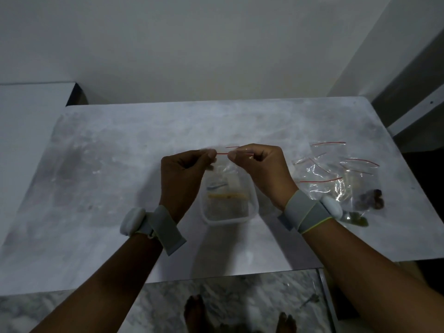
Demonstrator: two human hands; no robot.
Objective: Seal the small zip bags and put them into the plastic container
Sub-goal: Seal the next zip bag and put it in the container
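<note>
The zip bag (225, 168) hangs in the middle of the frame, held up by its red-lined top strip (222, 153) between my two hands, directly over the plastic container (228, 200). My left hand (185, 174) has its fingers (211, 153) closed in a pinch on the left end of the strip; my right hand (259, 169) pinches the right end the same way, thumbs nearly meeting, which I judge is so I can press the seal shut along its length. Holding it above the container means it needs only a short drop once sealed. The container sits on the desk (96, 188) between my wrists and already holds something yellow and something blue, too blurred to name. The pile of other bags (336, 174) lies at the right of the frame, near the desk's right edge, a close reach for my right hand. The left half of the desk is bare room; its near edge runs just below my wrists.
</note>
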